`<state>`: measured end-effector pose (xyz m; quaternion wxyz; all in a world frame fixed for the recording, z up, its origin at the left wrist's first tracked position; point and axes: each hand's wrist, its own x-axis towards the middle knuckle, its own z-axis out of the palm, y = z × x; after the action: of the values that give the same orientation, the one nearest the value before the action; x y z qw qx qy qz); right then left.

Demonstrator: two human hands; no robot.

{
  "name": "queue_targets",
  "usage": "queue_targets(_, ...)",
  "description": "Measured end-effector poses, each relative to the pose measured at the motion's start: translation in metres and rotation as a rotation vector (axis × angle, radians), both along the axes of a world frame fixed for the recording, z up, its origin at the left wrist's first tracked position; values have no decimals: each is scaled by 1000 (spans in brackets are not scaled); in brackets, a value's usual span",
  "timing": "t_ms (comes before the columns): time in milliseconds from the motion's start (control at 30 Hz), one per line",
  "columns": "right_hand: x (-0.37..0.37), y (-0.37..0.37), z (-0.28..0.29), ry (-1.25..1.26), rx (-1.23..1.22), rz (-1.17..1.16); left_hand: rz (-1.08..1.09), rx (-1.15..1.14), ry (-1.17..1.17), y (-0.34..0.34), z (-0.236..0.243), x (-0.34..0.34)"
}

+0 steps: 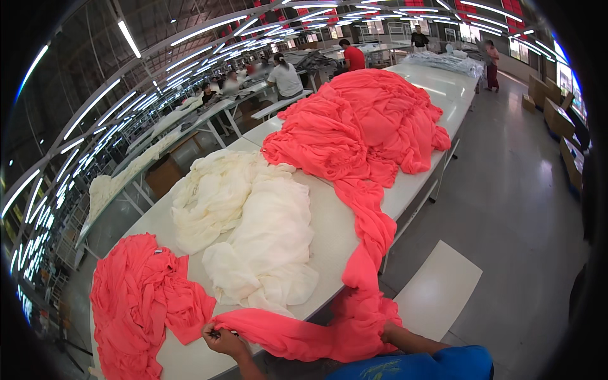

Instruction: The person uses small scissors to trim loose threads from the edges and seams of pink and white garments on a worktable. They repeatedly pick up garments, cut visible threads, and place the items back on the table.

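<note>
A long strip of coral fabric (370,234) runs from a large coral heap (380,120) at the table's far end, over the near edge and in front of my body. Closed on the left end of this strip is my left hand (223,342); a small dark object shows by its fingers, too small to name. My right hand (391,332) touches the gathered fabric near my blue shirt, its fingers hidden in the folds. Beside my left hand lies a smaller coral fabric pile (139,304). Cream fabric (259,234) is heaped mid-table.
The white table (329,215) curves round in front of me. A white bench or board (437,291) stands at right, low by the table. Cardboard boxes (557,120) line the far right aisle. People (285,79) sit at other tables behind; others stand farther back.
</note>
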<state>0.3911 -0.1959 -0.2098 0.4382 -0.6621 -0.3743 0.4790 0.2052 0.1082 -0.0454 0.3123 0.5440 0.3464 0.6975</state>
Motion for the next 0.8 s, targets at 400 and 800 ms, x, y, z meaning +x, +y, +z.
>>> queue_targets(400,10,85,-103,-392,50,1118,-259,143,-151,-25,45,-24)
queue_targets(800,67,30,160,364,447,668,-677,-356,495,-57,103,-52)
